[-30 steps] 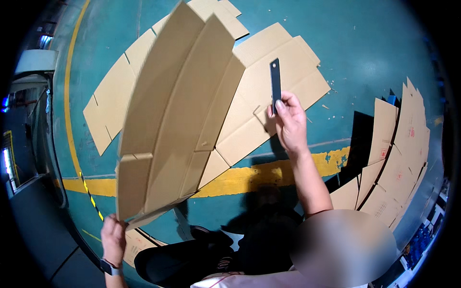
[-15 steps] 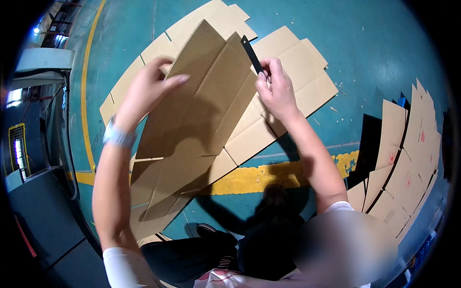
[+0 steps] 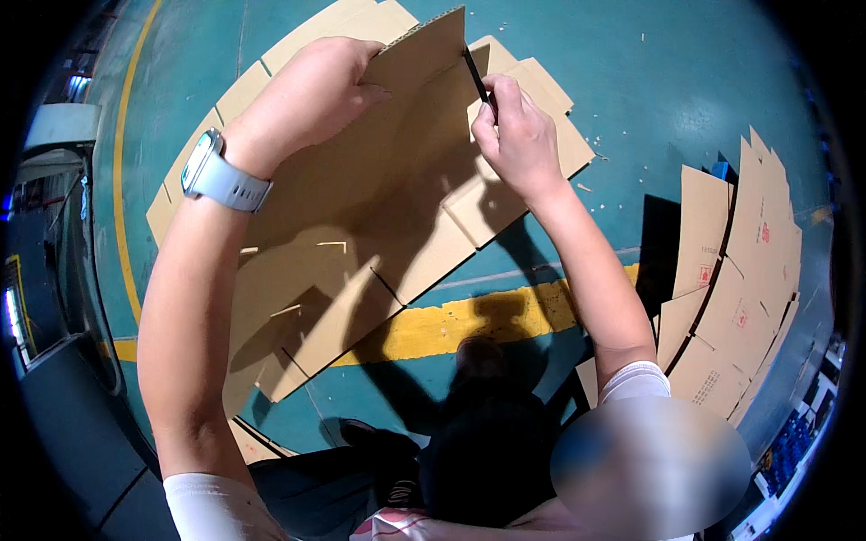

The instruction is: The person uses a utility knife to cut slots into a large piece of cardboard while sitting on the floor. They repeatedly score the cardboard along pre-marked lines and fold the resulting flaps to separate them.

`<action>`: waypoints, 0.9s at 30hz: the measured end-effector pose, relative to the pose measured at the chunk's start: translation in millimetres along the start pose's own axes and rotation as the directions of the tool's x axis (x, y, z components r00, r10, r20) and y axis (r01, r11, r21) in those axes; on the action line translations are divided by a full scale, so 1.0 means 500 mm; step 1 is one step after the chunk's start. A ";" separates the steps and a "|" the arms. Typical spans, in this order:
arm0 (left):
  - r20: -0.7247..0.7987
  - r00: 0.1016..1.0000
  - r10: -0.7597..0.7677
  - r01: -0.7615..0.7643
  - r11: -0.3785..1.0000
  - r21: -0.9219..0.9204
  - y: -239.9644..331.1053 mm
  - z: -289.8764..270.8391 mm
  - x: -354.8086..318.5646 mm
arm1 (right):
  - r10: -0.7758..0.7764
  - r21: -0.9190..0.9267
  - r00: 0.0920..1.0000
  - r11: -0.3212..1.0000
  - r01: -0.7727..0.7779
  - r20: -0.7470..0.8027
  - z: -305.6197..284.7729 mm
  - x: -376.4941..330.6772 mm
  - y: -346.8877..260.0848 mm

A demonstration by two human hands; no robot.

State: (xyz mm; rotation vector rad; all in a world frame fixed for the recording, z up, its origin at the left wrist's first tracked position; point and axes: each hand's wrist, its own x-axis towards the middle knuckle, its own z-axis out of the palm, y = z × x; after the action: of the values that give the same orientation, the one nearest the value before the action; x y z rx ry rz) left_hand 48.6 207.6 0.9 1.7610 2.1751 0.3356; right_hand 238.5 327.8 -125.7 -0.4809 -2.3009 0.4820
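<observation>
My left hand (image 3: pixel 329 95), with a pale-strapped watch (image 3: pixel 216 176) on the wrist, is closed on the far left edge of a raised brown cardboard sheet (image 3: pixel 397 144). Its fingertips are partly hidden behind the board. In my right hand (image 3: pixel 521 135) is a thin black flat strip (image 3: pixel 475 74), pinched between thumb and fingers. The strip's far end meets the raised sheet's right edge; whether it cuts into the board I cannot tell. Under and behind the raised sheet lie other flat cardboard blanks (image 3: pixel 541 88) with slots and creases.
A stack of printed cardboard blanks (image 3: pixel 753 252) stands at the right. Yellow floor lines (image 3: pixel 451 326) cross the green floor (image 3: pixel 622 54), which is strewn with small scraps. Dark grey equipment (image 3: pixel 63 433) is at the left. My shoes show below the cardboard.
The raised sheet has tilted and its top corner has gone up and right. My left hand has moved up and right with it. The black strip now meets the sheet's edge. The view has shifted slightly.
</observation>
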 end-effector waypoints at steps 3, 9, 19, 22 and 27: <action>0.010 0.999 0.045 -0.045 0.999 0.003 -0.006 0.007 0.017 | -0.039 -0.045 0.999 0.998 0.040 0.031 -0.009 0.009 0.019; 0.057 0.998 0.023 -0.023 1.000 -0.005 -0.017 0.006 0.031 | -0.051 -0.128 0.992 0.990 0.066 0.116 -0.027 0.025 0.025; -0.060 0.997 0.051 -0.048 0.998 0.051 -0.009 0.018 0.023 | -0.043 -0.095 0.993 0.994 0.053 0.106 -0.023 0.031 0.018; -0.062 0.998 0.024 -0.021 0.999 0.036 0.003 0.015 0.021 | -0.018 -0.092 0.994 0.995 0.028 0.106 -0.029 0.023 0.013; -0.093 0.994 0.063 -0.056 0.995 0.077 0.009 0.018 0.019 | 0.007 -0.082 0.991 0.997 0.004 0.135 -0.035 0.003 0.011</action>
State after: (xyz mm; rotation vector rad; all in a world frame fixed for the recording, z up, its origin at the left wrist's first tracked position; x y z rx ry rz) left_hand 54.3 217.7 -6.7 1.8899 2.2304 0.3652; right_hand 251.3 336.9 -115.6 -0.5039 -2.4580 0.4339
